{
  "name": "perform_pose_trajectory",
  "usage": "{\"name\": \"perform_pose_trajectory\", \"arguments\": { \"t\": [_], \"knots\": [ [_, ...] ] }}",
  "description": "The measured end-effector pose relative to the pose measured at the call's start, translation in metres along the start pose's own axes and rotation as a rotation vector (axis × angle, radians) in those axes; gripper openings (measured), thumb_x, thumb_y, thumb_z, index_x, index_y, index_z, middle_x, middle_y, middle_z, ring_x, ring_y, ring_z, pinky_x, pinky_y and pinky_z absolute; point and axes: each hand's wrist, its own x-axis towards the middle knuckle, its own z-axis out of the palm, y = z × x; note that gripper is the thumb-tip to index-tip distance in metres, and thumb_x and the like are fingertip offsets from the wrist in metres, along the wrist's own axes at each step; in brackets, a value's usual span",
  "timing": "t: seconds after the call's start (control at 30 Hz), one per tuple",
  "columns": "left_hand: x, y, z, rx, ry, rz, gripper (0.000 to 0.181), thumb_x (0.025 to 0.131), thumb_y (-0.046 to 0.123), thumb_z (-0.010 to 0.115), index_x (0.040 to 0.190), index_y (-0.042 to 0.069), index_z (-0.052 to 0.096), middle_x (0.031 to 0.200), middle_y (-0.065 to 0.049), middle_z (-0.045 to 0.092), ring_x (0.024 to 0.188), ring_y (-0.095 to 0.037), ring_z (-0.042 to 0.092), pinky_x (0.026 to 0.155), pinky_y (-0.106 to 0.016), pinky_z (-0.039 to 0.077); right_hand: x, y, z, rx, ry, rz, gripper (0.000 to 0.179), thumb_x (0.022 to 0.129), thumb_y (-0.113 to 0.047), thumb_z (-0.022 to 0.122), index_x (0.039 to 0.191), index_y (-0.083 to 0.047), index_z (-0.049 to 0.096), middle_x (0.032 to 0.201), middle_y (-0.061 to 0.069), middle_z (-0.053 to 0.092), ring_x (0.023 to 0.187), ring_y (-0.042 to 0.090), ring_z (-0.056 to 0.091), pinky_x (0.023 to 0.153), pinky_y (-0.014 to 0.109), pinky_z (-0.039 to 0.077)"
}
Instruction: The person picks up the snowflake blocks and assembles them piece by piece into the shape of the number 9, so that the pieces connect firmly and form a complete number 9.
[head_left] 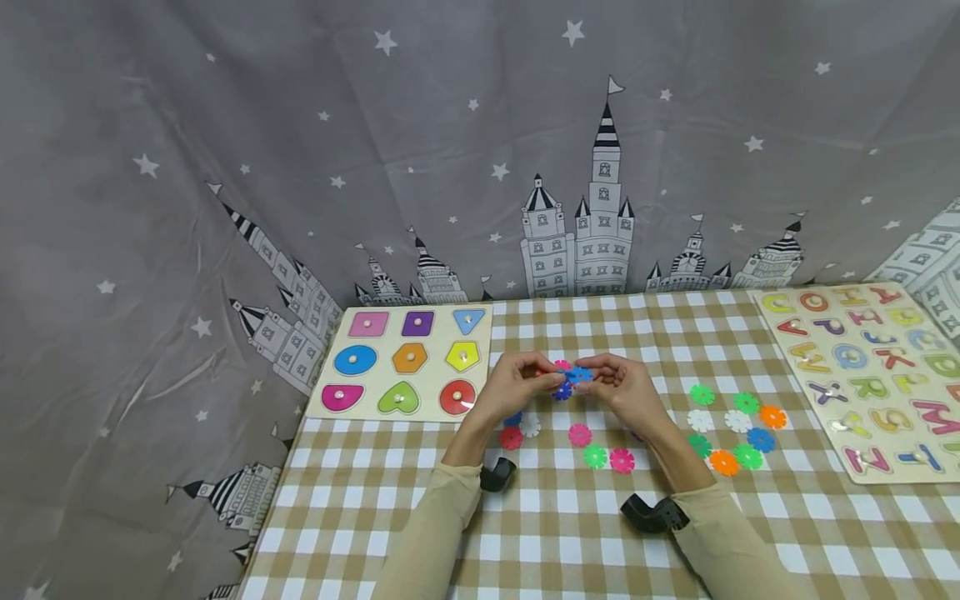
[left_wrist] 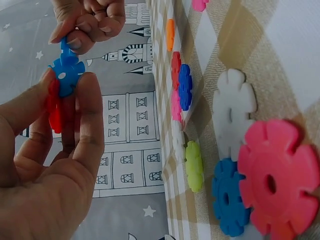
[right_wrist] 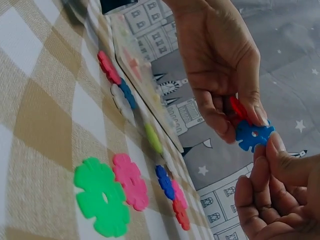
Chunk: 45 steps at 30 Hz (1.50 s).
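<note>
Over the table, both hands hold small notched plastic discs up between them. With thumb and fingers, my left hand (head_left: 517, 385) grips a red disc (left_wrist: 53, 106) joined to a blue disc (left_wrist: 68, 75). From the other side my right hand (head_left: 621, 385) pinches a second blue disc (head_left: 580, 375), which meets the first blue one at an angle. The right wrist view shows the thumbs of both hands close together at the blue discs. Beneath the hands lie a dark blue disc (right_wrist: 165, 183), a pink disc (right_wrist: 179, 194) and a yellow-green disc (right_wrist: 153, 138).
Nearer me lie green (head_left: 595, 456) and pink (head_left: 622, 461) discs, with another pink disc (head_left: 512, 437) at left. Right of the hands, several discs form a ring, including an orange disc (head_left: 724, 462). A shape puzzle board (head_left: 382, 333) and a letter board (head_left: 832, 433) flank the checked cloth.
</note>
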Motion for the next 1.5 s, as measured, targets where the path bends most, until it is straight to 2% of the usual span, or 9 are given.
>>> {"name": "perform_pose_trajectory", "arguments": {
  "t": [0.13, 0.3, 0.47, 0.63, 0.73, 0.93, 1.03, 1.17, 1.5],
  "knots": [
    [-0.001, 0.001, 0.0, 0.0, -0.011, 0.007, 0.012, 0.09, 0.013, 0.071, 0.092, 0.001, 0.072, 0.081, -0.006, 0.07, 0.071, -0.011, 0.064, 0.075, -0.044, 0.055, -0.001, -0.002, -0.002, -0.01, -0.004, -0.006, 0.033, 0.085, -0.001, 0.072, 0.115, 0.01, 0.064, 0.081, 0.013, 0.065, 0.072, 0.022, 0.066, 0.068, 0.031, 0.057],
    [-0.003, 0.001, 0.001, 0.0, -0.028, 0.008, 0.015, 0.09, 0.014, 0.07, 0.096, 0.0, 0.07, 0.086, -0.008, 0.07, 0.074, -0.013, 0.064, 0.08, -0.052, 0.054, -0.002, -0.003, -0.005, -0.02, -0.031, -0.019, 0.035, 0.085, -0.002, 0.072, 0.117, 0.009, 0.063, 0.09, 0.017, 0.067, 0.074, 0.013, 0.065, 0.069, 0.027, 0.056],
    [-0.001, 0.002, -0.004, -0.036, -0.029, -0.021, 0.017, 0.092, 0.012, 0.068, 0.101, -0.002, 0.067, 0.095, -0.016, 0.07, 0.087, -0.033, 0.069, 0.085, -0.051, 0.055, 0.0, 0.0, -0.014, -0.082, -0.077, -0.118, 0.037, 0.087, -0.003, 0.071, 0.122, 0.007, 0.061, 0.096, 0.019, 0.064, 0.08, 0.008, 0.062, 0.07, 0.02, 0.052],
    [0.004, 0.004, -0.012, -0.101, -0.019, -0.059, 0.016, 0.094, 0.005, 0.063, 0.105, -0.006, 0.062, 0.102, -0.023, 0.068, 0.096, -0.05, 0.064, 0.089, -0.055, 0.052, 0.0, -0.005, -0.033, -0.229, -0.089, -0.168, 0.035, 0.088, -0.003, 0.07, 0.122, 0.003, 0.062, 0.095, 0.016, 0.066, 0.079, 0.01, 0.06, 0.07, 0.021, 0.05],
    [0.002, 0.014, -0.016, -0.113, -0.023, -0.084, 0.016, 0.095, 0.002, 0.06, 0.108, -0.007, 0.06, 0.102, -0.023, 0.068, 0.1, -0.052, 0.062, 0.092, -0.057, 0.05, -0.003, -0.007, -0.049, -0.378, -0.136, -0.145, 0.035, 0.086, -0.004, 0.073, 0.119, 0.001, 0.064, 0.093, 0.012, 0.066, 0.075, 0.011, 0.056, 0.069, 0.022, 0.049],
    [0.0, 0.008, -0.018, -0.05, -0.014, -0.065, 0.029, 0.097, 0.004, 0.057, 0.125, 0.001, 0.061, 0.115, -0.016, 0.065, 0.102, -0.039, 0.064, 0.084, -0.042, 0.057, -0.014, -0.005, -0.076, -0.597, -0.347, -0.005, 0.039, 0.082, -0.009, 0.078, 0.117, -0.002, 0.063, 0.096, 0.011, 0.058, 0.078, 0.017, 0.048, 0.068, 0.024, 0.043],
    [0.001, 0.001, -0.018, -0.024, -0.021, -0.063, 0.034, 0.098, 0.005, 0.056, 0.132, 0.006, 0.06, 0.122, -0.014, 0.063, 0.102, -0.035, 0.063, 0.082, -0.042, 0.057, -0.02, 0.0, -0.081, -0.644, -0.434, 0.04, 0.04, 0.08, -0.014, 0.08, 0.115, -0.004, 0.062, 0.099, 0.009, 0.053, 0.081, 0.017, 0.046, 0.071, 0.025, 0.042],
    [0.001, -0.001, -0.018, -0.015, -0.037, -0.072, 0.037, 0.098, 0.006, 0.056, 0.135, 0.008, 0.058, 0.133, -0.011, 0.059, 0.104, -0.038, 0.061, 0.083, -0.041, 0.056, -0.024, 0.006, -0.082, -0.663, -0.484, 0.038, 0.04, 0.078, -0.018, 0.082, 0.111, -0.007, 0.062, 0.099, 0.007, 0.051, 0.083, 0.017, 0.045, 0.072, 0.025, 0.041],
    [0.002, -0.002, -0.019, 0.04, -0.085, -0.081, 0.041, 0.094, 0.01, 0.065, 0.134, 0.014, 0.06, 0.133, -0.005, 0.059, 0.092, -0.043, 0.061, 0.078, -0.034, 0.054, -0.023, 0.014, -0.087, -0.669, -0.488, 0.036, 0.032, 0.077, -0.009, 0.082, 0.102, -0.013, 0.063, 0.098, 0.004, 0.047, 0.086, 0.017, 0.045, 0.074, 0.025, 0.039]
  ]
}}
